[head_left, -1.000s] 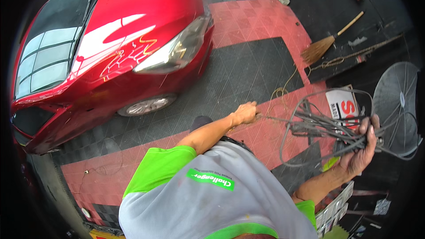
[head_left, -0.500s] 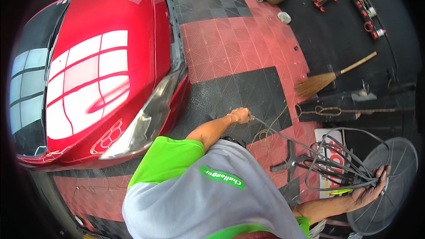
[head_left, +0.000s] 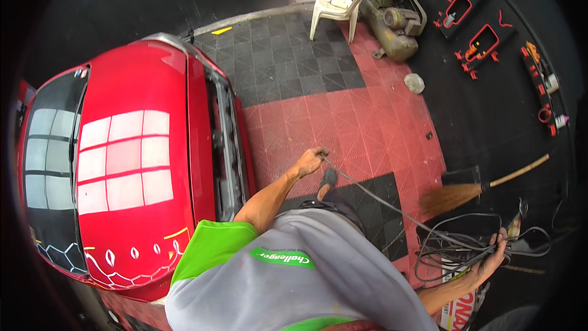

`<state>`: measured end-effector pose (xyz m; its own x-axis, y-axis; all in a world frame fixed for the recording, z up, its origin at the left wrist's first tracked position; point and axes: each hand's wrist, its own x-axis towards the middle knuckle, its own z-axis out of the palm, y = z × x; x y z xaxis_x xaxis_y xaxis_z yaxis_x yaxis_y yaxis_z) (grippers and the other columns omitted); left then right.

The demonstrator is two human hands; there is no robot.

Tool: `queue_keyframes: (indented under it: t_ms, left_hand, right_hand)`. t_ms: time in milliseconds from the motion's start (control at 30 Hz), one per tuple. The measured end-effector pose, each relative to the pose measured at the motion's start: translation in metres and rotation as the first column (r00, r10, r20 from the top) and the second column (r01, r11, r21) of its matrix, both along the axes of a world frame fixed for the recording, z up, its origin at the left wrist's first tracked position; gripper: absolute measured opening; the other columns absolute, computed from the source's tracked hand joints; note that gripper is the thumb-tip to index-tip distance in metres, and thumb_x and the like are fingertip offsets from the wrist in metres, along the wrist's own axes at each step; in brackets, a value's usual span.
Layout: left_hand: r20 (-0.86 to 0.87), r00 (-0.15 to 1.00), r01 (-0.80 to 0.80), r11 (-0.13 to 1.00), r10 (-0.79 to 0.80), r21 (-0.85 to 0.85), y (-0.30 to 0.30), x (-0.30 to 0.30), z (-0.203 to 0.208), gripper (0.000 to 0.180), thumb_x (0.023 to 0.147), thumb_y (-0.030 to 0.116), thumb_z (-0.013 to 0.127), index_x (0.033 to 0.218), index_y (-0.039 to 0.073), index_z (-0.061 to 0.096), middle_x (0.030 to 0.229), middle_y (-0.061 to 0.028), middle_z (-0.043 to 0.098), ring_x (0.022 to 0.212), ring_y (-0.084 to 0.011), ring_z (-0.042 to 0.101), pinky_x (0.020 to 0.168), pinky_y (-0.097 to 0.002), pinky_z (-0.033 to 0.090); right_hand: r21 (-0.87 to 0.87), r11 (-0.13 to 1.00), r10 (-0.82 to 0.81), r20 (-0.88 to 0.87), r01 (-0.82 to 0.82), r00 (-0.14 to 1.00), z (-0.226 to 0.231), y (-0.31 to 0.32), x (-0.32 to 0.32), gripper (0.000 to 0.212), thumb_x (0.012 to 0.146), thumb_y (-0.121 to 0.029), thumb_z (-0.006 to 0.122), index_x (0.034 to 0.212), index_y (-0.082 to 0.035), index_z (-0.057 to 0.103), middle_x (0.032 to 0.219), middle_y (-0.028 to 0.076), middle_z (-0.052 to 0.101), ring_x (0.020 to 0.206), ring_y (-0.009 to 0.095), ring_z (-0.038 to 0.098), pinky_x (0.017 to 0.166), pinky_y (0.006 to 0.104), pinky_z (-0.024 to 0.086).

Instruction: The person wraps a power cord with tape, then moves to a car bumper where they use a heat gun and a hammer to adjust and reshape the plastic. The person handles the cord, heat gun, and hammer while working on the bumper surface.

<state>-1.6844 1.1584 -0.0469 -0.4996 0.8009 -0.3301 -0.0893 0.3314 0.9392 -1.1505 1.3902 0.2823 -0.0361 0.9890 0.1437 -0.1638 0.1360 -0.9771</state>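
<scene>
My left hand is closed around one stretch of a long grey cable, out in front of my body with the arm extended. From there the cable runs slanting to the right into a loose coil of several loops. That bundle is gripped by my right hand, whose fingers wrap over it at the far right. The loops spread out on both sides of the hand. Where the cable's ends are, I cannot tell.
On my left stands a red car with its front facing the tiled floor. A broom lies by the dark right wall. Beyond are a stone, a compressor and a white plastic chair. My shoe shows below the left hand.
I have stepped forward along the car, and the view has shifted. Both hands keep their hold on the cable. The round grey disc beside the right hand has mostly left the view.
</scene>
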Motion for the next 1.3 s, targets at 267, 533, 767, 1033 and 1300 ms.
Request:
queue_keyframes:
  t_ms: [267,533,767,1033,1300]
  left_hand:
    - [0.253,0.818,-0.524,0.851,0.516,-0.04,0.125,-0.212,0.066,0.038,0.099,0.013,0.046,0.128,-0.008,0.059,0.126,-0.02,0.064,0.102,-0.0286,0.068,0.088,-0.04,0.056]
    - [0.512,0.633,-0.709,0.7,0.581,0.081,0.224,-0.48,0.052,0.075,0.098,0.005,0.048,0.157,0.001,0.003,0.131,-0.0234,0.061,0.096,-0.0257,0.071,0.071,-0.0325,0.058]
    - [0.701,0.588,-0.628,0.774,0.402,0.083,0.301,-0.676,0.084,0.072,0.103,0.009,0.044,0.154,-0.007,-0.004,0.145,-0.0244,0.048,0.104,-0.0312,0.069,0.073,-0.0341,0.063]
    - [0.708,0.676,-0.447,0.878,0.205,0.173,0.421,-0.895,0.106,0.048,0.103,0.01,0.045,0.144,-0.009,0.029,0.14,-0.0198,0.052,0.092,-0.0249,0.072,0.069,-0.0309,0.065]
    - [0.596,0.745,-0.398,0.917,0.299,0.037,0.561,-1.105,0.151,0.036,0.099,0.009,0.042,0.13,-0.009,0.046,0.109,-0.0144,0.065,0.06,-0.0091,0.056,0.047,-0.0227,0.049]
  right_hand:
    - [-0.006,0.992,0.129,-0.03,-0.129,0.991,0.054,0.159,-0.316,0.024,0.087,-0.011,0.065,0.106,0.003,0.063,0.08,-0.001,0.049,0.07,0.008,0.042,0.065,0.0211,0.034]
    - [0.05,0.961,0.272,-0.019,-0.271,0.962,0.027,0.249,-0.618,0.011,0.084,-0.003,0.062,0.094,0.001,0.058,0.088,0.004,0.055,0.068,0.01,0.043,0.061,0.0228,0.035]
    - [-0.085,0.947,0.319,0.151,-0.309,0.936,0.022,0.312,-0.816,0.015,0.081,-0.007,0.062,0.093,0.001,0.06,0.085,0.006,0.059,0.057,0.011,0.045,0.054,0.0239,0.037]
    - [-0.273,0.9,0.402,0.218,-0.34,0.889,-0.04,0.387,-1.034,0.013,0.079,-0.007,0.062,0.088,0.002,0.062,0.071,0.005,0.057,0.055,0.013,0.049,0.051,0.0265,0.039]
    - [-0.347,0.835,0.505,0.173,-0.427,0.846,-0.08,0.527,-1.275,0.015,0.083,-0.008,0.06,0.092,0.002,0.065,0.069,0.005,0.057,0.055,0.012,0.049,0.051,0.0264,0.04]
